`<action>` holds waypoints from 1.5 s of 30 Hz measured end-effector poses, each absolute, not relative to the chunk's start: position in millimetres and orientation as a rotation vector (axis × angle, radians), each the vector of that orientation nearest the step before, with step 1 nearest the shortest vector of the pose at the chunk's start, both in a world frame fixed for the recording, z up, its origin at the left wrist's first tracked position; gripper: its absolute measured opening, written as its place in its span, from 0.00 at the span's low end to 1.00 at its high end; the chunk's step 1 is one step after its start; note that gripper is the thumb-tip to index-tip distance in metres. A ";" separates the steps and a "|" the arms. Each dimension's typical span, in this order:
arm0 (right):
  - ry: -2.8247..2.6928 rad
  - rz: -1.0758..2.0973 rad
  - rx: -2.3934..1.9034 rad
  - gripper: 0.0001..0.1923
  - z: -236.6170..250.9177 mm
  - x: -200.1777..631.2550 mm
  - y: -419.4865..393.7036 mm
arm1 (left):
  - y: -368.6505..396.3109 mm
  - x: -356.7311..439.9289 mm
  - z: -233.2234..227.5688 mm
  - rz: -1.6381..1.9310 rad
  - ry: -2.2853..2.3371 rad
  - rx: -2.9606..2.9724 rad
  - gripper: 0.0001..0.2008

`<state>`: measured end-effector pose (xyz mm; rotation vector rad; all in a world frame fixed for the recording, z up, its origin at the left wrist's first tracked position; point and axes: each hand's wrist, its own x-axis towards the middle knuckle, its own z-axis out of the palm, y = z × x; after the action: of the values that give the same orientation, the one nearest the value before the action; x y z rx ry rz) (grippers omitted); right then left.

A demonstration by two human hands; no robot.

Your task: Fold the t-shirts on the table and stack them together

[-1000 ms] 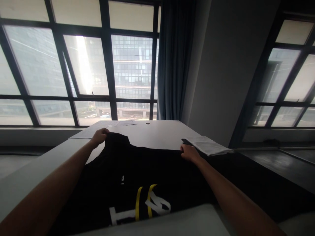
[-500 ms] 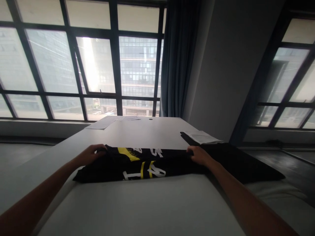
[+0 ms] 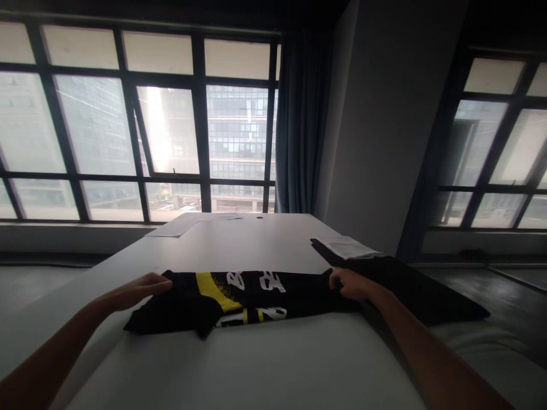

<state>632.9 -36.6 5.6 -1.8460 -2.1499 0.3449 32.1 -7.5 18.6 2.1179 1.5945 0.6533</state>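
Observation:
A black T-shirt (image 3: 239,296) with yellow and white print lies folded over on the white table (image 3: 239,364). My left hand (image 3: 139,287) rests flat on the shirt's left end with its fingers stretched out. At the shirt's right end my right hand (image 3: 348,283) pinches the cloth. Both forearms reach in from the bottom corners.
A folded white cloth (image 3: 346,247) lies on dark fabric (image 3: 410,290) at the table's right side. Papers (image 3: 188,223) and a small round hole (image 3: 259,217) are at the far end. Large windows (image 3: 141,131) and a blue curtain (image 3: 299,125) stand behind.
The far part of the shirt has been pulled toward me and folded over itself. My hands came nearer and lower, and the left hand has flattened out on the cloth.

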 end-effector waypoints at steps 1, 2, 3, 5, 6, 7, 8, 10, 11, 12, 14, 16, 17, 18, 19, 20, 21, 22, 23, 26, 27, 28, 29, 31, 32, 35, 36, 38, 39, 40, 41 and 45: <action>-2.178 0.373 -1.821 0.13 7.3 631.7 -37.6 | -9.4 37.6 20.0 0.578 1.590 2.132 0.33; -2.196 0.373 -1.779 0.13 9.5 628.9 -38.4 | -11.3 44.6 21.0 0.529 1.563 2.150 0.35; -2.200 0.342 -1.726 0.12 11.5 624.6 -38.8 | -13.0 52.9 20.9 0.500 1.536 2.174 0.36; -2.178 0.231 -1.613 0.13 12.4 612.6 -38.0 | -15.6 70.9 15.4 0.449 1.576 2.233 0.37; -2.170 0.183 -1.574 0.15 10.4 605.7 -36.8 | -16.2 79.0 9.6 0.382 1.608 2.256 0.36; -2.177 0.158 -1.558 0.17 6.6 599.2 -35.1 | -16.1 85.6 2.2 0.291 1.639 2.278 0.37; -2.204 0.167 -1.572 0.21 1.2 593.4 -33.1 | -15.2 90.3 -6.2 0.195 1.673 2.298 0.38; -2.290 0.252 -1.675 0.30 -12.1 585.6 -28.6 | -10.6 93.3 -23.0 0.044 1.740 2.332 0.41; -2.324 0.293 -1.741 0.33 -18.7 583.8 -26.6 | -7.1 92.0 -30.3 -0.007 1.755 2.342 0.40; -2.345 0.318 -1.804 0.35 -24.4 583.1 -24.8 | -3.0 89.4 -36.2 -0.035 1.759 2.349 0.40; -2.357 0.318 -1.889 0.36 -32.0 583.8 -22.6 | 6.0 81.8 -44.4 -0.022 1.746 2.368 0.38; -2.354 0.285 -1.931 0.36 -34.1 584.9 -22.2 | 15.1 73.4 -48.6 0.064 1.766 2.392 0.36; -2.349 0.272 -1.947 0.36 -33.7 585.0 -22.5 | 19.5 69.4 -49.5 0.127 1.809 2.391 0.36; -2.346 0.263 -1.953 0.36 -32.7 584.8 -23.0 | 24.0 65.5 -49.5 0.193 1.869 2.376 0.36; -2.345 0.258 -1.952 0.36 -31.5 584.2 -23.5 | 28.7 61.8 -48.7 0.256 1.932 2.352 0.36; -2.346 0.256 -1.948 0.36 -30.1 583.5 -24.0 | 33.7 58.3 -46.9 0.317 1.991 2.324 0.37; -2.348 0.257 -1.941 0.37 -28.9 582.7 -24.4 | 39.1 55.2 -44.2 0.378 2.044 2.289 0.38; -2.349 0.258 -1.929 0.36 -27.8 582.0 -24.8 | 44.9 52.4 -40.8 0.429 2.081 2.245 0.39; -2.350 0.261 -1.916 0.36 -27.0 581.4 -25.0 | 51.0 50.1 -36.9 0.481 2.097 2.184 0.40; -2.336 0.256 -1.885 0.35 -25.6 580.7 -25.8 | 68.7 47.5 -24.7 0.579 2.084 1.931 0.40; -2.332 0.251 -1.879 0.35 -25.3 580.8 -26.1 | 73.7 47.9 -20.8 0.589 2.062 1.867 0.38; -2.330 0.245 -1.874 0.35 -25.1 581.0 -26.4 | 78.0 48.7 -16.9 0.594 2.037 1.826 0.36; -2.328 0.236 -1.866 0.35 -24.8 581.3 -26.7 | 81.7 49.8 -12.8 0.597 2.011 1.808 0.34; -2.322 0.207 -1.843 0.34 -24.4 582.3 -27.1 | 87.2 51.9 -4.1 0.645 1.940 1.821 0.30; -2.316 0.185 -1.828 0.34 -24.3 582.9 -27.1 | 89.3 52.7 0.2 0.699 1.897 1.844 0.28; -2.304 0.135 -1.805 0.33 -25.5 585.2 -25.5 | 93.0 53.8 8.4 0.882 1.792 1.935 0.24; -2.304 0.138 -1.809 0.33 -26.3 586.1 -24.7 | 93.1 54.3 8.5 0.907 1.801 1.978 0.24; -2.302 0.174 -1.837 0.33 -28.2 587.7 -22.9 | 90.8 57.2 5.6 0.870 1.880 2.081 0.22; -2.299 0.196 -1.856 0.34 -28.9 588.2 -22.2 | 88.3 60.3 3.2 0.835 1.921 2.130 0.22; -2.296 0.210 -1.873 0.34 -29.3 588.6 -21.5 | 84.6 64.8 0.9 0.792 1.962 2.175 0.21; -2.296 0.214 -1.880 0.34 -29.5 588.7 -21.0 | 79.8 71.0 -1.2 0.747 2.003 2.213 0.21; -2.321 0.163 -1.811 0.33 -29.6 586.8 -19.6 | 49.1 105.8 -11.7 0.502 2.007 2.447 0.29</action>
<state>586.8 -19.6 -29.6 -1.8108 -2.3214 0.1633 105.8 49.1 -11.7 2.4473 2.0069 0.5019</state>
